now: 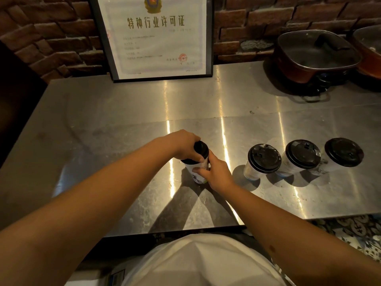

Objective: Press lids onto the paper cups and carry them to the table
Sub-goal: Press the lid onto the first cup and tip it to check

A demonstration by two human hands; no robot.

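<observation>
A white paper cup (196,172) with a dark print stands on the steel counter (115,124) in front of me. A black lid (201,150) sits on top of it. My left hand (183,144) grips that lid from above and from the left. My right hand (216,172) is wrapped around the cup's side from the right. Three more white cups stand in a row to the right, each under a black lid: the nearest (263,158), the middle one (303,154) and the far one (343,152).
A framed certificate (153,36) leans against the brick wall at the back. Two lidded electric pots (315,54) stand at the back right, one cut off by the frame edge. The counter's front edge (185,231) runs close to my body. Patterned floor tiles (354,230) show at the right.
</observation>
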